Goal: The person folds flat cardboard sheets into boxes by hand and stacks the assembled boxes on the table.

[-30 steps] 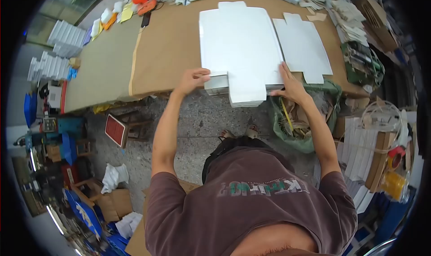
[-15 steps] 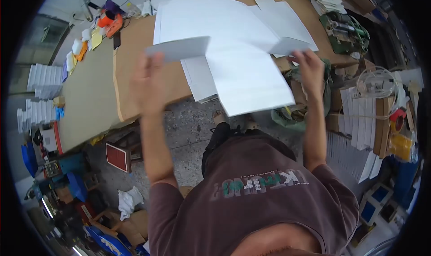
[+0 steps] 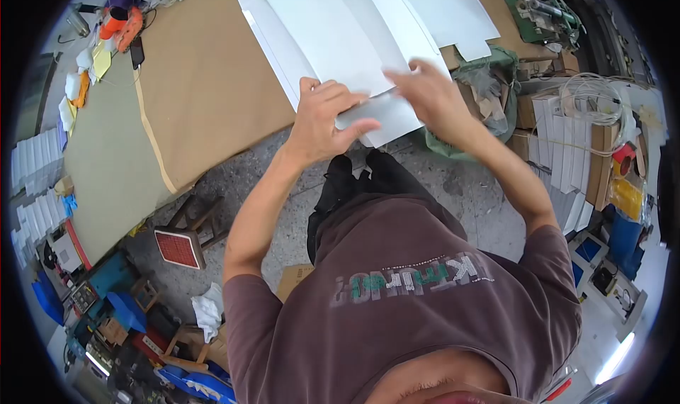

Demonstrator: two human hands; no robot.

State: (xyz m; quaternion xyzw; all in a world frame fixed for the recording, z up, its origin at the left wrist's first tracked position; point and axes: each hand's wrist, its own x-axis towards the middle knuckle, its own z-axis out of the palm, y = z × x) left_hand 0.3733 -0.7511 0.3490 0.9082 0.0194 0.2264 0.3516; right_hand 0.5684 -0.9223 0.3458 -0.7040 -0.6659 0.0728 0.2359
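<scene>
A folded white cardboard sheet (image 3: pixel 319 32) lies on a stack of white sheets at the table's front edge, its sides turned inward as a long panel. A white flap (image 3: pixel 389 117) at its near end hangs out past the table edge. My left hand (image 3: pixel 329 117) is at the near left corner of the folded panel, fingers over its edge and thumb stretched apart toward the flap. Across from it, my right hand (image 3: pixel 432 103) is over the near right part of the sheet, fingers apart and somewhat blurred. Neither hand visibly grips anything.
More white sheets (image 3: pixel 453 14) lie to the right on the brown table (image 3: pixel 205 71). A green bag (image 3: pixel 499 85) with scraps stands beside the table's right end. A stool (image 3: pixel 180 248) is on the floor at the left. Stacked white pieces (image 3: pixel 559 135) stand at the right.
Both hands have left the raised side flaps and come inward and together over the near end. The cardboard's sides now lie folded in. The view has shifted slightly.
</scene>
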